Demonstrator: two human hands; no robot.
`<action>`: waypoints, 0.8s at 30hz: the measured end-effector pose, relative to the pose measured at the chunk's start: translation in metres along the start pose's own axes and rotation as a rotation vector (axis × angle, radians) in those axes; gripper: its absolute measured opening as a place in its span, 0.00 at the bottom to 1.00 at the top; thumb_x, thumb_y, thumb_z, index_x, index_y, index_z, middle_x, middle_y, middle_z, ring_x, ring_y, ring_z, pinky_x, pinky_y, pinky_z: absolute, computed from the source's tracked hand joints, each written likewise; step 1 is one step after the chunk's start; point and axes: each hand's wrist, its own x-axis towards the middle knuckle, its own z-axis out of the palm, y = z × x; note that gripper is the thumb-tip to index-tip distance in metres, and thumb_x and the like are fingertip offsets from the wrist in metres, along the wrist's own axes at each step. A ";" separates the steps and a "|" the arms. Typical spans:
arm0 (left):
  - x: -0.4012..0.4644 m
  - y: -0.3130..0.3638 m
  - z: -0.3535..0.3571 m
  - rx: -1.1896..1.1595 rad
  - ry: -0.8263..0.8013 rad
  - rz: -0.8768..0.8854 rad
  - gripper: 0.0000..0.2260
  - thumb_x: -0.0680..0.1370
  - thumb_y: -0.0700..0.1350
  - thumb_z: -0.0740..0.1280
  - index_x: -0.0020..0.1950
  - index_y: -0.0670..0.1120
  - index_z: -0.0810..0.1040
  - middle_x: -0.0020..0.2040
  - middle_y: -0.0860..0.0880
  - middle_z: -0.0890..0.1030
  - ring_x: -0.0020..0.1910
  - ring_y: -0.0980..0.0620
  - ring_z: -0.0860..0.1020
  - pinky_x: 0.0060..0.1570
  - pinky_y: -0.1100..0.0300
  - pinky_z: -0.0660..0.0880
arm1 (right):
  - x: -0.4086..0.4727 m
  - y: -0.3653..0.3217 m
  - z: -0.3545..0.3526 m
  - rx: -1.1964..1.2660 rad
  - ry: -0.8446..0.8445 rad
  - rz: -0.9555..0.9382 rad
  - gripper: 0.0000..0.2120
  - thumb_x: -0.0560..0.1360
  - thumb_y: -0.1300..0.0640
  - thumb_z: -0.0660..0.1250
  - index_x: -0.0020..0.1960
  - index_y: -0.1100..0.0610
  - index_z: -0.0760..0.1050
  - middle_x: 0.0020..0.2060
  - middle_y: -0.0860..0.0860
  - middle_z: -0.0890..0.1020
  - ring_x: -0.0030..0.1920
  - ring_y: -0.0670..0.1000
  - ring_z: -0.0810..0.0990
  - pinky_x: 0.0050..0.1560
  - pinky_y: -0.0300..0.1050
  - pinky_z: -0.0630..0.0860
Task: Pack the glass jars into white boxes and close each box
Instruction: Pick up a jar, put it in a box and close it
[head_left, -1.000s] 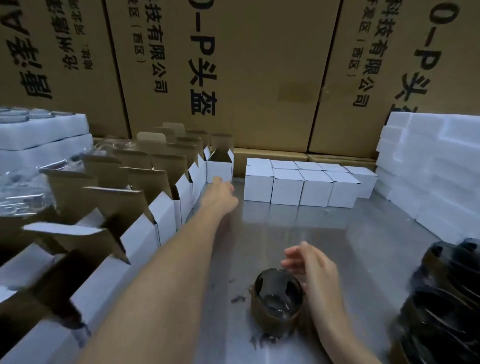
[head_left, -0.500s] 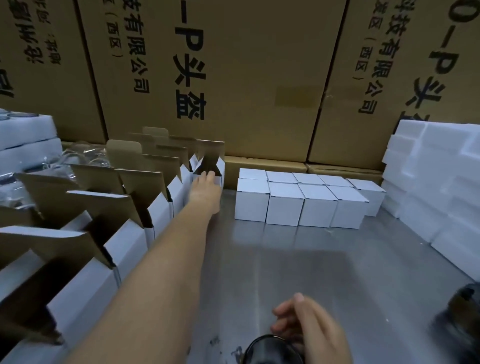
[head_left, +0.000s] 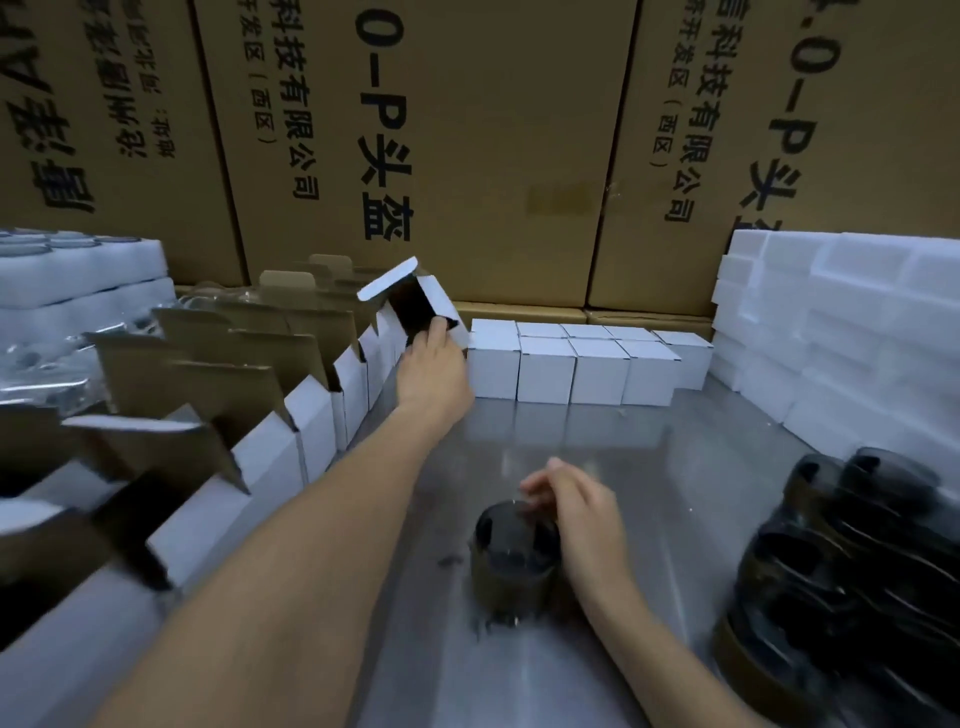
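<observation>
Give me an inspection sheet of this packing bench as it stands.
Surface: grey metal bench, reflective, dark specks near the jar.
Job's things: dark glass jar upright; open white cardboard box lifted and tilted; row of open boxes; closed white boxes at the back.
Clutter: dark jar pile, white foam blocks.
Grippers: left hand holds the box; right hand at the jar, blurred.
Cables: nothing seen.
Surroundings: brown printed cartons.

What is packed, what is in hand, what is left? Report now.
Done: closed white boxes stand in rows at the back of the metal table. In hand: the left hand grips an open white box, tilted; the right hand holds a dark glass jar, not yet boxed. Left: a row of open boxes on the left and dark jars on the right.
</observation>
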 end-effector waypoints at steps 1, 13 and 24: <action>-0.013 0.008 -0.008 -0.017 0.009 0.009 0.20 0.75 0.38 0.64 0.66 0.37 0.68 0.67 0.44 0.63 0.59 0.43 0.68 0.59 0.53 0.69 | -0.002 -0.002 0.000 0.005 -0.030 -0.020 0.20 0.81 0.56 0.59 0.32 0.54 0.79 0.29 0.50 0.82 0.35 0.49 0.81 0.44 0.50 0.76; -0.124 0.038 -0.074 -0.133 -0.189 0.263 0.17 0.75 0.31 0.60 0.61 0.42 0.77 0.63 0.48 0.71 0.59 0.46 0.71 0.54 0.51 0.72 | -0.059 -0.024 -0.021 -0.009 -0.212 -0.050 0.15 0.73 0.71 0.61 0.37 0.54 0.78 0.36 0.49 0.82 0.40 0.48 0.80 0.47 0.44 0.76; -0.169 0.029 -0.085 -0.452 0.103 0.380 0.14 0.74 0.33 0.60 0.46 0.47 0.83 0.50 0.53 0.78 0.50 0.53 0.75 0.48 0.57 0.74 | -0.070 -0.027 -0.031 0.074 0.053 -0.080 0.07 0.77 0.63 0.64 0.41 0.57 0.76 0.35 0.48 0.77 0.39 0.47 0.74 0.40 0.43 0.71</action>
